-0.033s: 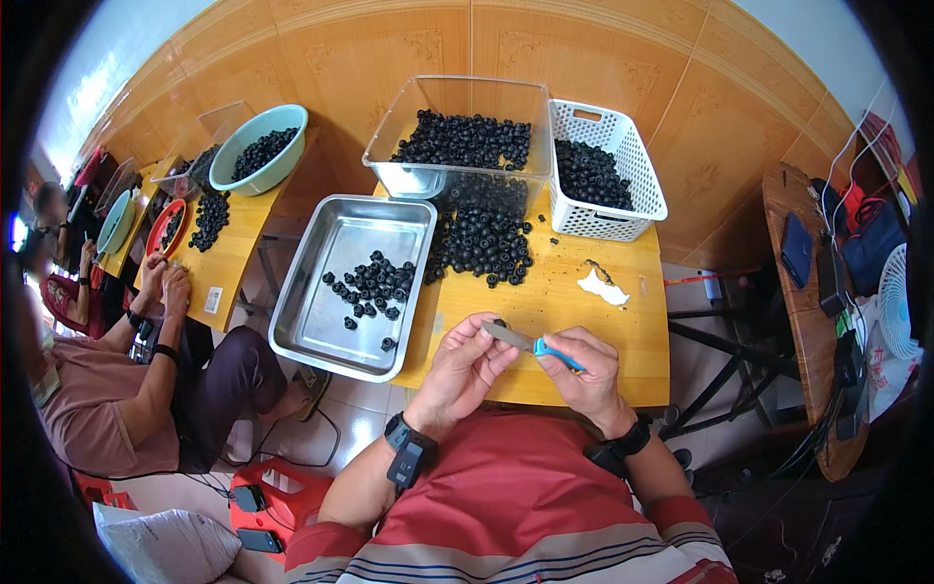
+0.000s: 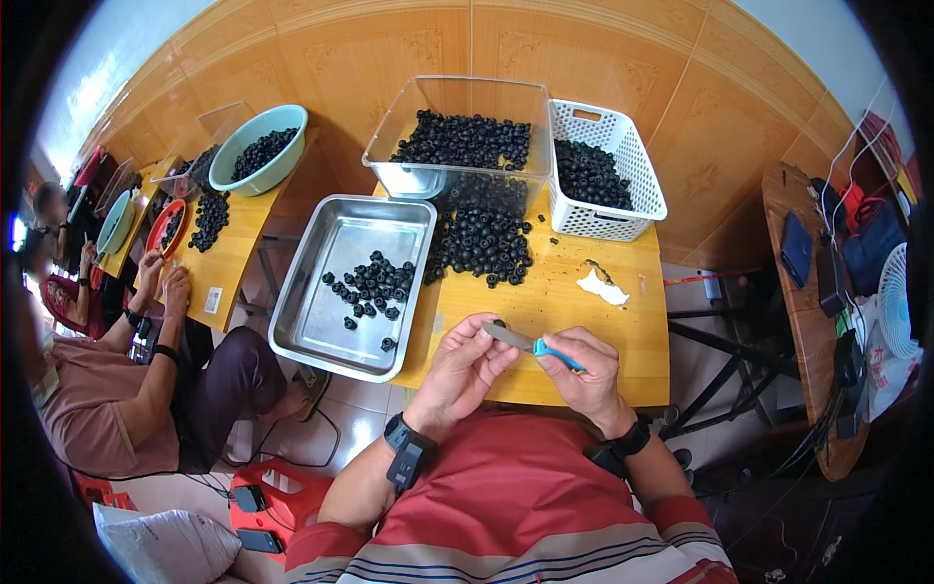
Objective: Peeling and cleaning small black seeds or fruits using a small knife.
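Note:
Near the table's front edge, my left hand [image 2: 461, 368] pinches a small dark round piece [image 2: 500, 323] at its fingertips. It is mostly hidden by the fingers and a blade. My right hand [image 2: 587, 370] is closed round the blue handle of a small knife [image 2: 511, 338], whose blade points left and rests against the left fingertips. Left of my hands, a shallow metal tray [image 2: 305, 336] holds several loose black round pieces [image 2: 370, 287] with holes in them. Beyond my hands lies a heap of similar black pieces [image 2: 484, 245].
A clear plastic bin [image 2: 379, 167] and a white perforated basket [image 2: 608, 226], both holding black pieces, stand at the back. A crumpled white tissue [image 2: 603, 287] lies on the yellow table [image 2: 574, 268]. At left, a person [image 2: 117, 389] works beside a pale green basin [image 2: 233, 185].
My hands, the knife and the pieces stay in place. The hands of the person at left have shifted slightly.

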A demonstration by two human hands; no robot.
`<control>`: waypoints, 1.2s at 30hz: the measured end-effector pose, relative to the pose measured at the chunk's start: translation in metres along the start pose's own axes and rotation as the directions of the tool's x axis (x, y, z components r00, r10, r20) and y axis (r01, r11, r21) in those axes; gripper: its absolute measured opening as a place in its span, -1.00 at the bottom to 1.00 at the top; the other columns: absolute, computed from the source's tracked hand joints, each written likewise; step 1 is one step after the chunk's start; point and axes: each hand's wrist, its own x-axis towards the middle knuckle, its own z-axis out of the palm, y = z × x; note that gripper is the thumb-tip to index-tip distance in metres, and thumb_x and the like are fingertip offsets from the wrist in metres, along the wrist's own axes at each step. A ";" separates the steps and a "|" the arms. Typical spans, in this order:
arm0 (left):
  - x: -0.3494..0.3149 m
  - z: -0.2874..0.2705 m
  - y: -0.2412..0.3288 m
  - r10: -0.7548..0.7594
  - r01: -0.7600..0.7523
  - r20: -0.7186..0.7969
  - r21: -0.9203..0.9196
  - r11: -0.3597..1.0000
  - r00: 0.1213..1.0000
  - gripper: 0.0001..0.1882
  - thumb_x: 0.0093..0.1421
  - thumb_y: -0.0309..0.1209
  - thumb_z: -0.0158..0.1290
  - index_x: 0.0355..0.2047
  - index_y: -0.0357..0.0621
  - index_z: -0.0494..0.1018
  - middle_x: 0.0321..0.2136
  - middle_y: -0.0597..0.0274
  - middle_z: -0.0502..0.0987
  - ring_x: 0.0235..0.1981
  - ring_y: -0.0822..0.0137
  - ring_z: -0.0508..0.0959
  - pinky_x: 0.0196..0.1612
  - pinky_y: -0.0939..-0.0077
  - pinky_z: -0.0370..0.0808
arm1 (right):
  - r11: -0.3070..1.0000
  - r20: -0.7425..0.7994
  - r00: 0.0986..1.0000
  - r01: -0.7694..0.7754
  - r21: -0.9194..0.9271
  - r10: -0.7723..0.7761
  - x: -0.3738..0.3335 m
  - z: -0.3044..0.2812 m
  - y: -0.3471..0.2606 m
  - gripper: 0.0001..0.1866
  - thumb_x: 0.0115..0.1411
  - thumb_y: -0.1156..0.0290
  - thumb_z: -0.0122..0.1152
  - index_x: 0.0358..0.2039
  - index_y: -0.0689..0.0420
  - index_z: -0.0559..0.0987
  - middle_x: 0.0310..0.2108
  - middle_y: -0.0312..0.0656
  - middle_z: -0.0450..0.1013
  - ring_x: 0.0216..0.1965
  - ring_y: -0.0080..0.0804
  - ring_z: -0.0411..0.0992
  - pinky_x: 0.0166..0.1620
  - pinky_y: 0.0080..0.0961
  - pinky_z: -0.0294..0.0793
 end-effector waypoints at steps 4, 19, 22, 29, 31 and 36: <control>-0.006 0.005 0.002 0.020 -0.019 -0.012 0.027 0.999 1.000 -0.82 0.36 -0.47 0.08 -0.06 -0.20 0.49 -0.21 0.21 0.56 -0.23 0.41 0.59 0.00 0.37 0.66 | 0.998 -0.018 0.999 0.026 -0.060 -0.027 0.002 0.000 0.005 -0.81 0.18 0.53 0.38 -0.20 0.31 0.65 -0.36 -0.10 0.56 -0.40 -0.40 0.53 -0.33 -0.55 0.50; -0.037 -0.032 0.105 0.638 0.086 0.076 0.972 -0.219 0.766 -0.78 0.14 -0.52 0.24 -0.18 -0.24 0.58 -0.36 0.03 0.62 -0.35 0.19 0.66 -0.26 0.39 0.55 | 0.937 -0.098 0.933 -0.338 0.088 0.346 -0.015 0.004 0.037 -0.78 0.28 0.44 0.32 -0.15 0.32 0.65 -0.41 -0.32 0.51 -0.43 -0.68 0.35 -0.36 -0.69 0.33; -0.030 -0.035 0.112 0.631 0.129 0.253 0.860 -0.494 0.733 -0.81 0.10 -0.56 0.22 -0.23 -0.23 0.58 -0.28 0.01 0.61 -0.27 0.02 0.64 -0.21 0.29 0.56 | 0.921 -0.099 0.919 -0.368 0.131 0.381 -0.024 0.008 0.053 -0.77 0.29 0.43 0.32 -0.14 0.32 0.65 -0.40 -0.36 0.52 -0.44 -0.72 0.33 -0.36 -0.72 0.32; 0.023 -0.011 0.051 0.380 -0.087 0.355 0.818 -0.569 0.854 -0.78 0.13 -0.46 0.22 -0.19 -0.17 0.58 -0.22 0.04 0.60 -0.23 -0.03 0.62 -0.17 0.21 0.58 | 0.886 -0.122 0.880 -0.441 0.147 0.458 -0.031 0.007 0.060 -0.74 0.28 0.38 0.33 -0.13 0.31 0.66 -0.41 -0.35 0.54 -0.45 -0.72 0.32 -0.37 -0.71 0.32; 0.043 -0.013 0.038 0.294 -0.123 0.382 0.767 -0.630 0.876 -0.78 0.15 -0.41 0.20 -0.19 -0.17 0.56 -0.24 0.05 0.56 -0.22 -0.03 0.60 -0.19 0.15 0.58 | 0.881 -0.135 0.877 -0.436 0.182 0.462 -0.032 0.008 0.061 -0.74 0.29 0.38 0.33 -0.12 0.32 0.66 -0.40 -0.36 0.55 -0.44 -0.73 0.33 -0.36 -0.72 0.33; 0.077 -0.016 0.019 0.250 -0.055 0.349 0.672 -0.739 0.903 -0.84 0.22 -0.33 0.12 -0.29 -0.15 0.50 -0.24 0.06 0.49 -0.21 0.00 0.57 -0.28 0.12 0.61 | 0.866 -0.149 0.862 -0.449 0.222 0.485 -0.033 0.005 0.060 -0.73 0.29 0.37 0.33 -0.12 0.32 0.66 -0.37 -0.38 0.56 -0.42 -0.75 0.35 -0.35 -0.74 0.35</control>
